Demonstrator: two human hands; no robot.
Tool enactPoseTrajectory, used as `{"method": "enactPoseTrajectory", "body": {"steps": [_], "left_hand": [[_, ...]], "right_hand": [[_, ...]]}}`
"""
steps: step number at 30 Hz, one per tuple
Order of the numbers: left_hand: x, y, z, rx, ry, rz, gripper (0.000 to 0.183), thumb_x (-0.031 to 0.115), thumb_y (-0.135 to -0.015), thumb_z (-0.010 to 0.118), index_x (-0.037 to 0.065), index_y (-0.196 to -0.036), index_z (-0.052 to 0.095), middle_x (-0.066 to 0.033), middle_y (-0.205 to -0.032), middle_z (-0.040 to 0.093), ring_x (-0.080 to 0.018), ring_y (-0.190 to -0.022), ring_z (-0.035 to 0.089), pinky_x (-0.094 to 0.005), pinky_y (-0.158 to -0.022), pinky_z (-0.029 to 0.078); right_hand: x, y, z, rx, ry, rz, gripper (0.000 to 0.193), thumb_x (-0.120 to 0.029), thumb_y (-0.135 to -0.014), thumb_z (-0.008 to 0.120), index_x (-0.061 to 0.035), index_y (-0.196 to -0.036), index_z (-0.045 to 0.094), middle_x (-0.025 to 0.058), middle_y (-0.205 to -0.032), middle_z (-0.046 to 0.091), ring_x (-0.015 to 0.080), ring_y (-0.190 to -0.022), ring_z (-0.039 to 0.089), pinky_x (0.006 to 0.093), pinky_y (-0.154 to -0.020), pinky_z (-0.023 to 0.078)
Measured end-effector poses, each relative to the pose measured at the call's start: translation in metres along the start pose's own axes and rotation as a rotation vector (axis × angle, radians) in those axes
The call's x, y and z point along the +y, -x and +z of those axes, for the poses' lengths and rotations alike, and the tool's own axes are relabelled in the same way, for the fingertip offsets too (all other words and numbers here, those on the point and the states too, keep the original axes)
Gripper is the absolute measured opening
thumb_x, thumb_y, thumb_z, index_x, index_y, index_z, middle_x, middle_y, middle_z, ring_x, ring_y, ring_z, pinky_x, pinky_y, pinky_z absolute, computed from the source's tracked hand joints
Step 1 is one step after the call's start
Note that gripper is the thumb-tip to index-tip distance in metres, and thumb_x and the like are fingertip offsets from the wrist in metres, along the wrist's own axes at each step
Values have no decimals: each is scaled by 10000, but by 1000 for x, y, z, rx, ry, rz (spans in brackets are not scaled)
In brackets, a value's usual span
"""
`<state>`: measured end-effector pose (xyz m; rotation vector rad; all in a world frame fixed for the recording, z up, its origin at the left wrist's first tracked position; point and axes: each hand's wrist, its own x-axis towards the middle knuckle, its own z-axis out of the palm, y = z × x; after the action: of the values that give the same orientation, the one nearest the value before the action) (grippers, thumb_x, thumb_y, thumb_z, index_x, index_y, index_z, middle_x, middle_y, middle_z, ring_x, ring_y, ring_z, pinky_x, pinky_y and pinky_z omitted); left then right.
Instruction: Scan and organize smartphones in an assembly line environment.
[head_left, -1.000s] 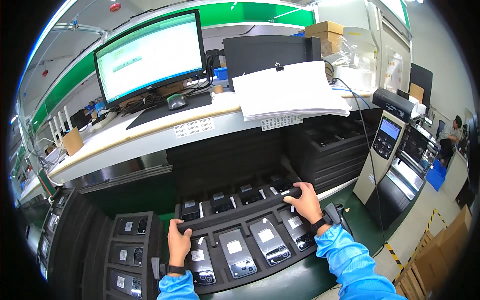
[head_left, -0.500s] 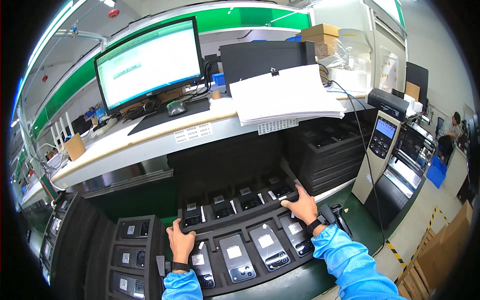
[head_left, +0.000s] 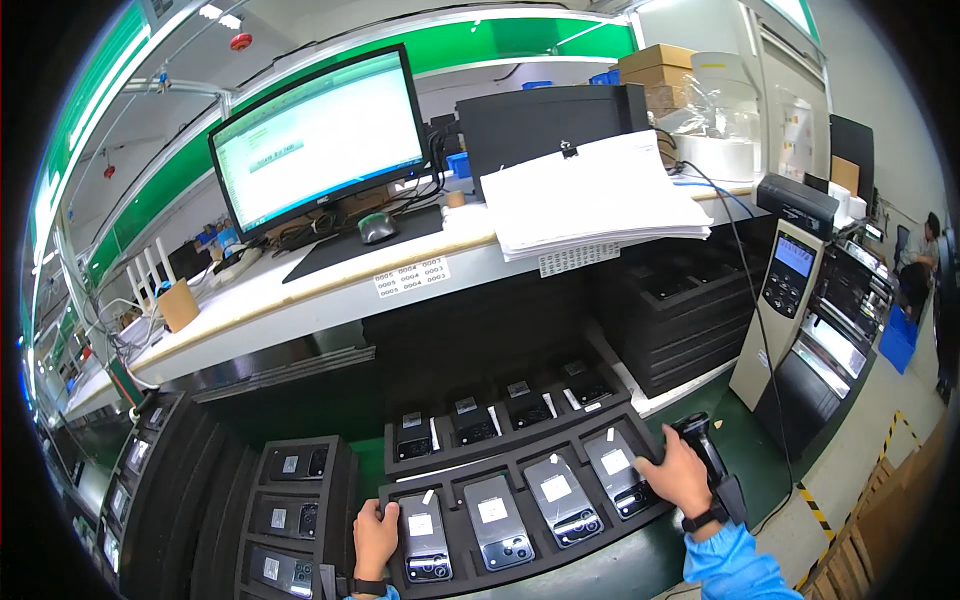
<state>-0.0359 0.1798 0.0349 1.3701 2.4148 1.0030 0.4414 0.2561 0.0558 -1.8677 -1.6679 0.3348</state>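
Observation:
A black foam tray (head_left: 532,455) lies in front of me, with several dark grey phones (head_left: 497,522) in its slots, camera ends toward me. White labels and small tabs are on the phones. My left hand (head_left: 376,540) is closed round the tray's left end, fingers curled. At the right end my right hand (head_left: 680,475) grips the edge, its thumb beside the rightmost phone. Directly behind is another foam tray (head_left: 490,446) holding several phones with labels and white strips. A black handheld scanner (head_left: 700,440) stands just beyond my right hand. Both wrists wear black straps.
Stacked foam trays with phones (head_left: 290,464) stand at left, and more dark trays (head_left: 690,335) at back right. A label printer (head_left: 775,300) with a hanging cable is at right. Above, a shelf (head_left: 330,305) carries a monitor (head_left: 320,140), mouse and papers (head_left: 590,195).
Both hands have moved toward me, from beside the rear tray to the two ends of the front tray. The trays keep their places; the whole view has shifted slightly.

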Motion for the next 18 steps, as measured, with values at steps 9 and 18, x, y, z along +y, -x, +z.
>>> {"method": "enactPoseTrajectory", "body": {"steps": [9,18], "left_hand": [[12,-9,10,243,-97,192,574,263,-894,694,-36,-1360,545,-304,-1231,618,-483,-1162,582,-512,-995,465],[163,18,45,56,184,852,425,114,-783,719,24,-1190,641,-180,-1213,640,-380,-1181,587,-484,-1044,438]], "right_hand": [[-11,25,29,16,-269,7,712,-279,-821,745,56,-1410,529,282,-1280,621,439,-1206,574,489,-1063,450],[12,20,-16,608,105,-58,598,-160,-772,744,-66,-1338,578,181,-1280,604,400,-1235,522,515,-1093,382]]}}
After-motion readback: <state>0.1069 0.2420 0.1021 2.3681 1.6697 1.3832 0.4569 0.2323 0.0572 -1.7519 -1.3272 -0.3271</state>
